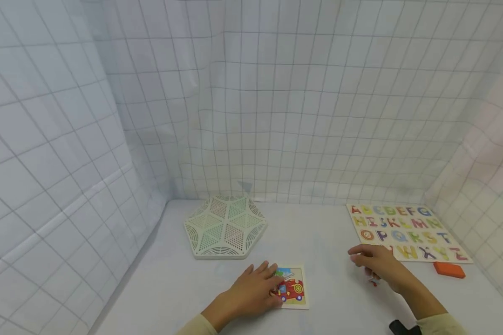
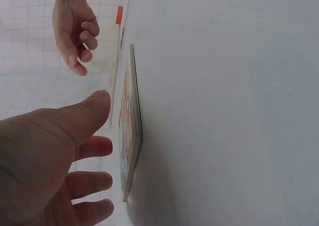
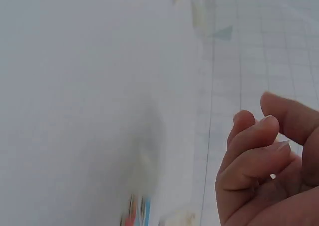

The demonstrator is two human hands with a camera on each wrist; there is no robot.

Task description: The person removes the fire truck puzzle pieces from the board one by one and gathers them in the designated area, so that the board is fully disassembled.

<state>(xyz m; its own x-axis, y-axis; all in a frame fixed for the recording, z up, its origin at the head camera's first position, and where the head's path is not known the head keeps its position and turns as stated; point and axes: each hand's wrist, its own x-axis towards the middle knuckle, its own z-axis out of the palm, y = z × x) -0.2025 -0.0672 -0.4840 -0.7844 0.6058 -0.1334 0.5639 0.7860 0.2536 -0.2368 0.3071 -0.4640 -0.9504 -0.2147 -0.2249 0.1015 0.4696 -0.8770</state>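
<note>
A small square wooden picture puzzle [image 1: 294, 291] with a red car on it lies flat near the front middle of the table. My left hand [image 1: 255, 289] is over its left side with fingers extended and covers part of the picture. The left wrist view shows the puzzle [image 2: 130, 131] edge-on, just beyond the thumb and fingers. Off to the right, my right hand [image 1: 379, 265] hovers above the table, fingers loosely curled and nothing visible between them. Beneath it, a small red and white thing [image 1: 374, 281] is mostly hidden by the hand.
A colourful alphabet board [image 1: 406, 232] lies at the back right, with an orange block [image 1: 449, 270] by its front corner. A pale hexagonal lattice tray [image 1: 224, 228] sits at the back left. A black object [image 1: 402, 328] is near the right sleeve. Gridded white curtains surround the table.
</note>
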